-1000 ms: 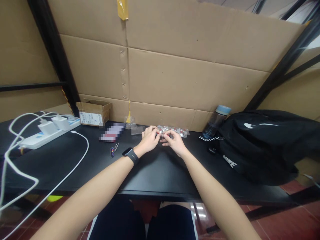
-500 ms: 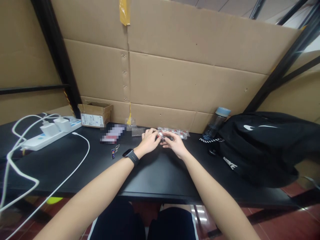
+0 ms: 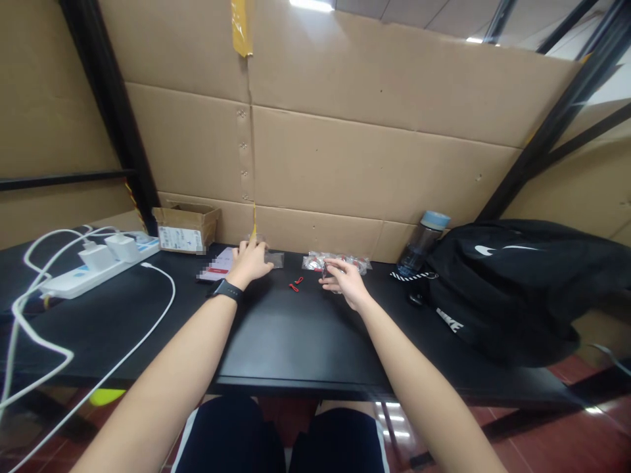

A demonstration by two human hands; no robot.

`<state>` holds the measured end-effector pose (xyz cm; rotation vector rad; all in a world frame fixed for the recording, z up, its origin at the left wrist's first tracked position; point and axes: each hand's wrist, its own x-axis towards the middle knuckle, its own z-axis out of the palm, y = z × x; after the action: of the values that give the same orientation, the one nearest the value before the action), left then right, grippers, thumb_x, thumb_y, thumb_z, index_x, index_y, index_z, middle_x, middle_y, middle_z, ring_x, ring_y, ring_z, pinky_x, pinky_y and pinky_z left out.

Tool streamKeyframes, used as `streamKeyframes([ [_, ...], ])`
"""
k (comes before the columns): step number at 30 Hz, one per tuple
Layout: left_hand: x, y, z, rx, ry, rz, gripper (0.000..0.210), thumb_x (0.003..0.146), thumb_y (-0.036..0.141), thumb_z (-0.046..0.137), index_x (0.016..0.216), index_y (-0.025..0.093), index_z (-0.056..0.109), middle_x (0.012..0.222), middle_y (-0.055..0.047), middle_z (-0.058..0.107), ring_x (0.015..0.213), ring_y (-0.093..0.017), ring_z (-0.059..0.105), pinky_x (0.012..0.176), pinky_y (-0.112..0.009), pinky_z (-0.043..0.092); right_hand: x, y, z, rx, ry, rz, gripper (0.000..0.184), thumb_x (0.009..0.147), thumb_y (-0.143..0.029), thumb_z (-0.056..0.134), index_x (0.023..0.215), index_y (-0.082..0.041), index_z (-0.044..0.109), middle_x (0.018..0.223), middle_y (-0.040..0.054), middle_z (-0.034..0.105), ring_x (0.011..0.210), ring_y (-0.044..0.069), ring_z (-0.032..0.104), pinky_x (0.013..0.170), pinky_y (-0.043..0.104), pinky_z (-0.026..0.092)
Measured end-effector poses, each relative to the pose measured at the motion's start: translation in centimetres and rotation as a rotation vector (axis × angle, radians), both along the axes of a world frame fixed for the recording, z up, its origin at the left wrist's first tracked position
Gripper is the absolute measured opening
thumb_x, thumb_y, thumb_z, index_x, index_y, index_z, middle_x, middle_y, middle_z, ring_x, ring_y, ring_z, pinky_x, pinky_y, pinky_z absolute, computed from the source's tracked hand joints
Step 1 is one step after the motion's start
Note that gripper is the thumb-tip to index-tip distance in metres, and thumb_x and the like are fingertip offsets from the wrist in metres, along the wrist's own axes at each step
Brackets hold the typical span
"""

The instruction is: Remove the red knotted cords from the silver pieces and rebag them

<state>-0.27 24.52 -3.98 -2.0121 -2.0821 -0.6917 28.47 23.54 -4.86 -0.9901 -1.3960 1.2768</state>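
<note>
My left hand [image 3: 250,264] is stretched palm down over the back of the table, its fingers apart. Under and beside its fingertips lie clear plastic bags [image 3: 276,260]; I see nothing held in it. My right hand [image 3: 346,281] is closed, pinching a small dark, shiny-edged thing [image 3: 324,269] between thumb and fingers; its kind is too small to tell. Behind that hand are clear packets [image 3: 313,260] with red bits inside. Between the hands, two short red cord loops [image 3: 294,286] rest on the black tabletop [image 3: 305,335].
At left stand a white power strip [image 3: 73,272] with plugs and trailing cables, an open cardboard box [image 3: 182,230] and a blurred phone-like item [image 3: 219,264]. A bottle [image 3: 421,243] and a black backpack [image 3: 513,295] are at right. A cardboard wall [image 3: 345,164] closes the back.
My left hand has left my right hand and moved left to the plastic bags. The red cord loops now show on the table. The keychain at left is now hidden behind my left wrist.
</note>
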Motion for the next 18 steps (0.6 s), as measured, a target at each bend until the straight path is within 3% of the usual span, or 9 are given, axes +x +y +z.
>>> streamKeyframes([
  [7, 0.2, 0.1, 0.0, 0.005, -0.002, -0.074, 0.012, 0.084, 0.030, 0.060, 0.088, 0.025, 0.071, 0.109, -0.008, 0.071, 0.114, -0.035, 0.052, 0.095, -0.050, 0.035, 0.2, -0.4, 0.3, 0.089, -0.036, 0.002, 0.059, 0.063, -0.032, 0.089, 0.118, -0.023, 0.068, 0.128, 0.0106, 0.062, 0.074, 0.016, 0.074, 0.056, 0.022, 0.061],
  [13, 4.3, -0.9, 0.6, 0.085, -0.130, -0.452, 0.008, 0.084, 0.030, 0.064, 0.085, 0.024, 0.070, 0.100, -0.003, 0.073, 0.107, -0.025, 0.059, 0.092, -0.037, 0.035, 1.2, 0.3, 0.7, 0.204, -0.117, -0.060, 0.057, 0.067, -0.033, 0.084, 0.120, -0.020, 0.069, 0.122, 0.0120, 0.065, 0.069, 0.016, 0.072, 0.060, 0.028, 0.061],
  [16, 6.6, -1.9, 0.2, 0.031, -0.068, -0.613, 0.006, 0.083, 0.024, 0.063, 0.081, 0.023, 0.068, 0.098, -0.001, 0.073, 0.105, -0.023, 0.061, 0.091, -0.036, 0.032, 2.3, 0.6, 1.4, 0.306, -0.249, -0.133, 0.052, 0.071, -0.033, 0.080, 0.120, -0.019, 0.070, 0.116, 0.0107, 0.069, 0.071, 0.017, 0.071, 0.063, 0.032, 0.061],
  [18, 7.6, -2.4, -0.2, -0.018, -0.016, -0.684, 0.006, 0.082, 0.022, 0.063, 0.079, 0.023, 0.068, 0.095, -0.001, 0.072, 0.102, -0.022, 0.063, 0.091, -0.036, 0.031, 3.0, 0.8, 1.8, 0.405, -0.391, -0.183, 0.047, 0.071, -0.029, 0.079, 0.117, -0.020, 0.072, 0.111, 0.0093, 0.072, 0.080, 0.020, 0.072, 0.074, 0.036, 0.061],
])
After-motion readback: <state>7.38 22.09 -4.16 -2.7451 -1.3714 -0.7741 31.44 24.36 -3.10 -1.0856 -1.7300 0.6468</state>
